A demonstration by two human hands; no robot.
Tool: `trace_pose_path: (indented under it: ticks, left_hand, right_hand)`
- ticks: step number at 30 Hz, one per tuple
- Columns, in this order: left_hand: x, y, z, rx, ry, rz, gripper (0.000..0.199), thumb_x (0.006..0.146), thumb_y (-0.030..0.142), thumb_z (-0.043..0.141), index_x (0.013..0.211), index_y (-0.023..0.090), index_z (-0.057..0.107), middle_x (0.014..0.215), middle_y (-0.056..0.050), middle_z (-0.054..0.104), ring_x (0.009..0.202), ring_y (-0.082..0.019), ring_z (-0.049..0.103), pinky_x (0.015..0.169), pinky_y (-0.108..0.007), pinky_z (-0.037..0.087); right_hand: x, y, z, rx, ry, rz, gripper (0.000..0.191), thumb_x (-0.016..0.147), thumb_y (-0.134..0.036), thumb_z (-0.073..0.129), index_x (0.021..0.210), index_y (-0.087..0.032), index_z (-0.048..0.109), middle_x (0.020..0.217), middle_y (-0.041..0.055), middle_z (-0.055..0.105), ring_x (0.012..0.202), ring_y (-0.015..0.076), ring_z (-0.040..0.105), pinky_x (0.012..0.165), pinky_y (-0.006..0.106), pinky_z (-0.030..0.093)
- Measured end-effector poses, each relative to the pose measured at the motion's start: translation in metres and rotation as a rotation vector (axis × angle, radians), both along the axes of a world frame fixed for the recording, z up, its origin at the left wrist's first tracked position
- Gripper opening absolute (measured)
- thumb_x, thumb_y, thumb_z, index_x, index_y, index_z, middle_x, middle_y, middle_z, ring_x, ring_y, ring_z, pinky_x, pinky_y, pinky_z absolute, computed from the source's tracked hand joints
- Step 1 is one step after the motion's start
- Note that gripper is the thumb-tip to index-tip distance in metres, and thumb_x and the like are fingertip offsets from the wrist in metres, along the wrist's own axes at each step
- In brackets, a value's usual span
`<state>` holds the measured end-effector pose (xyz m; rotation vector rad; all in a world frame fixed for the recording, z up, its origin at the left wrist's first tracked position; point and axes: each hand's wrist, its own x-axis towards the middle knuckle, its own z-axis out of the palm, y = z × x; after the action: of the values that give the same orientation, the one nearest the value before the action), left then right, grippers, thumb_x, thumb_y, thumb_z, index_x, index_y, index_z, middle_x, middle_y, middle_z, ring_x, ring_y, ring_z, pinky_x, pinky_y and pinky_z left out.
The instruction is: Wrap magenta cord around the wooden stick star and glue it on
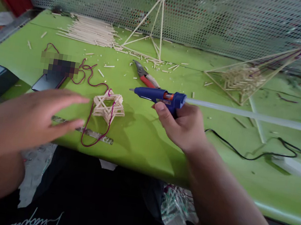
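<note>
My right hand [178,126] is gripping a blue glue gun [158,96], my left hand [34,117] hovering wide open beside a stick frame [108,107].

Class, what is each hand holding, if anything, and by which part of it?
The right hand grips a blue hot glue gun by its handle; the left hand holds nothing.

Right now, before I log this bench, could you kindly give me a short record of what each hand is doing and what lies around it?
Left hand: open, fingers spread, holding nothing
Right hand: closed around a blue hot glue gun
Glue gun load: long translucent glue stick
Nearest left hand: small stick lattice, with maroon cord against it
Nearby: red-handled pruning shears
Rest: stick pyramid frame, pile of loose wooden sticks, green table
</note>
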<state>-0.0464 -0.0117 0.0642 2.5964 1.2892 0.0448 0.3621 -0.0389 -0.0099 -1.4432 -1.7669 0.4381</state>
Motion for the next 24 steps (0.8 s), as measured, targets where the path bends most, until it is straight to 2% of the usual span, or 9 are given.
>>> trace_pose_path:
  ticks: [2,3,4,6,8,9,16,20,24]
  left_hand:
    - [0.015,0.031,-0.011,0.008,0.039,0.08,0.071,0.124,0.058,0.057,0.183,0.019,0.058,0.184,-0.018,0.067,0.169,-0.044,0.067,0.145,-0.066,0.053]
    - [0.022,0.045,-0.018,-0.047,0.065,0.06,0.074,0.124,0.057,0.055,0.186,0.016,0.054,0.19,-0.019,0.061,0.176,-0.043,0.061,0.149,-0.064,0.049]
    - [0.028,0.056,-0.025,-0.075,0.063,0.057,0.079,0.122,0.059,0.057,0.189,0.018,0.05,0.195,-0.018,0.055,0.181,-0.044,0.054,0.152,-0.064,0.045]
    - [0.034,0.073,-0.038,-0.134,0.076,0.045,0.109,0.104,0.079,0.078,0.192,0.022,0.047,0.199,-0.019,0.047,0.183,-0.051,0.05,0.153,-0.068,0.043]
    - [0.034,0.082,-0.043,-0.162,0.065,0.031,0.131,0.088,0.092,0.087,0.194,0.027,0.046,0.199,-0.02,0.045,0.182,-0.054,0.049,0.151,-0.071,0.044]
    - [0.033,0.085,-0.043,-0.173,0.059,0.018,0.133,0.084,0.095,0.087,0.193,0.029,0.048,0.197,-0.019,0.047,0.181,-0.054,0.05,0.15,-0.071,0.045]
    - [0.047,0.082,-0.039,-0.156,0.086,-0.071,0.089,0.097,0.092,0.077,0.155,0.025,0.08,0.16,-0.019,0.078,0.15,-0.045,0.072,0.132,-0.06,0.055]
    - [0.057,0.062,-0.04,-0.073,0.108,-0.087,0.062,0.105,0.081,0.078,0.128,0.024,0.082,0.13,-0.015,0.084,0.129,-0.041,0.078,0.122,-0.058,0.056]
    - [0.071,0.035,-0.038,0.037,0.172,-0.08,0.061,0.108,0.083,0.08,0.112,0.022,0.078,0.119,-0.014,0.084,0.125,-0.042,0.08,0.123,-0.062,0.055]
  right_hand:
    - [0.002,0.0,-0.002,-0.028,0.011,-0.026,0.077,0.113,-0.097,0.06,0.09,-0.025,0.079,0.063,-0.0009,0.056,0.056,0.0178,0.049,0.054,0.036,0.036]
    - [0.002,-0.001,-0.003,-0.04,0.013,-0.037,0.079,0.112,-0.098,0.06,0.086,-0.025,0.076,0.063,-0.0007,0.056,0.056,0.0172,0.049,0.054,0.035,0.035]
    - [0.003,-0.001,-0.004,-0.045,0.011,-0.044,0.08,0.112,-0.099,0.059,0.084,-0.025,0.074,0.063,-0.0005,0.056,0.055,0.0169,0.049,0.053,0.035,0.034]
    - [0.004,-0.002,-0.004,-0.047,0.003,-0.045,0.081,0.113,-0.099,0.058,0.082,-0.025,0.071,0.063,-0.0002,0.057,0.055,0.0167,0.05,0.054,0.035,0.034]
    - [0.005,-0.002,-0.004,-0.046,-0.006,-0.046,0.081,0.114,-0.099,0.056,0.082,-0.025,0.071,0.063,0.0001,0.058,0.055,0.0166,0.051,0.054,0.035,0.035]
    - [0.005,-0.002,-0.003,-0.05,-0.01,-0.048,0.083,0.114,-0.099,0.055,0.081,-0.025,0.07,0.062,0.0001,0.058,0.055,0.0165,0.051,0.053,0.035,0.034]
    - [0.005,-0.002,-0.001,-0.094,-0.026,-0.051,0.089,0.112,-0.104,0.051,0.082,-0.024,0.072,0.059,-0.0009,0.054,0.052,0.0153,0.047,0.052,0.035,0.031]
    - [0.002,-0.002,0.003,-0.058,-0.016,-0.001,0.081,0.115,-0.096,0.057,0.083,-0.023,0.074,0.061,-0.0019,0.053,0.053,0.0146,0.046,0.052,0.034,0.034]
    - [-0.005,-0.003,0.006,0.0,-0.026,0.031,0.067,0.119,-0.08,0.064,0.091,-0.022,0.083,0.06,-0.0031,0.054,0.053,0.0143,0.047,0.05,0.032,0.034]
